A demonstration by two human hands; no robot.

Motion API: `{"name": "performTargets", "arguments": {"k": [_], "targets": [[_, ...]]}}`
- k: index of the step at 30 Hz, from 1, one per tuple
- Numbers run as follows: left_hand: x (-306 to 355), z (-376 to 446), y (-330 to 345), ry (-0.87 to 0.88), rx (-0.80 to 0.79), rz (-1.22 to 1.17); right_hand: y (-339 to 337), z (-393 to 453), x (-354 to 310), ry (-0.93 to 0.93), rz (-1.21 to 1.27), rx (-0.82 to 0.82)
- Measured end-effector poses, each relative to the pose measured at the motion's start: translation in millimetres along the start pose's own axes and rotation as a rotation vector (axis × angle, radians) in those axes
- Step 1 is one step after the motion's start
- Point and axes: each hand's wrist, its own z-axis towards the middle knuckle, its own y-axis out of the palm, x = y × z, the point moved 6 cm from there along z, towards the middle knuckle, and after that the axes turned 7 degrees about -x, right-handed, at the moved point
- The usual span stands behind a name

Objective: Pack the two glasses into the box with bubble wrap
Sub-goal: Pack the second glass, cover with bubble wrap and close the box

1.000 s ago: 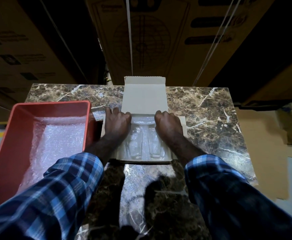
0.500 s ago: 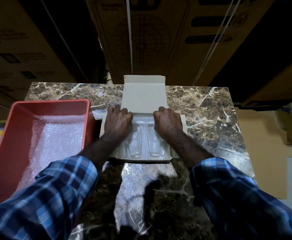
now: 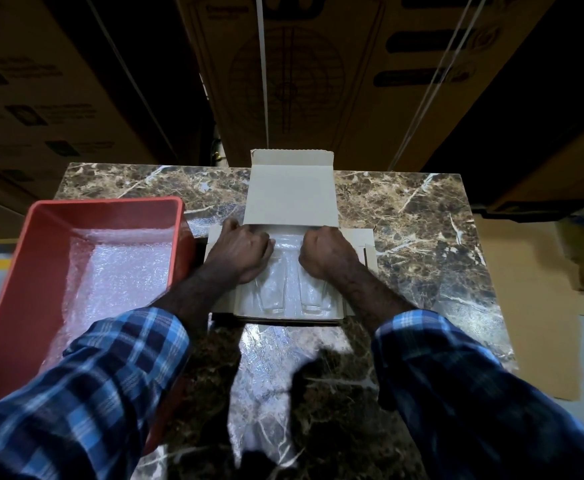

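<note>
A flat cardboard box (image 3: 357, 244) lies open on the marble table, its lid (image 3: 290, 195) folded back away from me. Two clear glasses lie side by side inside, the left glass (image 3: 272, 293) and the right glass (image 3: 313, 295), with their bases toward me. Bubble wrap (image 3: 286, 242) covers their far ends, and a strip of it runs out over the table toward me. My left hand (image 3: 240, 252) and my right hand (image 3: 325, 252) sit at the box's far end, knuckles up, fingers curled into the wrap there. The fingertips are hidden.
A red plastic tray (image 3: 17, 271) holding a bubble wrap sheet (image 3: 124, 271) stands against the box's left side. The marble table (image 3: 422, 237) stretches right of the box. Large cartons (image 3: 283, 81) rise behind the table. Flat cardboard (image 3: 526, 306) lies on the floor to the right.
Both hands went from lying flat on the wrap over the glasses to curled fists at the box's far end. The box and glasses stayed put.
</note>
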Motion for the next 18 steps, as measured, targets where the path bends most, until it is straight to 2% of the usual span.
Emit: {"name": "performTargets", "arguments": {"k": [3, 7, 10, 13, 18], "targets": [[-1.5, -2.7, 2.4, -0.009, -0.081, -0.008, 0.6, 3.5, 0.2, 0.017, -0.062, -0.077], [-2.7, -18.8, 2.9, 0.055, -0.158, -0.014, 5.9, -6.4, 2.9, -0.066, -0.157, -0.070], [-4.3, -27.5, 12.4, 0.084, -0.263, 0.022, 23.3, -14.8, 7.2, -0.137, -0.329, -0.173], [-2.6, -26.0, 16.2, 0.077, -0.277, 0.045, 35.5, -15.3, 11.2, -0.151, -0.431, -0.264], [0.5, -22.8, 13.4, 0.054, -0.317, 0.067, 42.6, -13.2, 12.8, -0.188, -0.496, -0.232]]}}
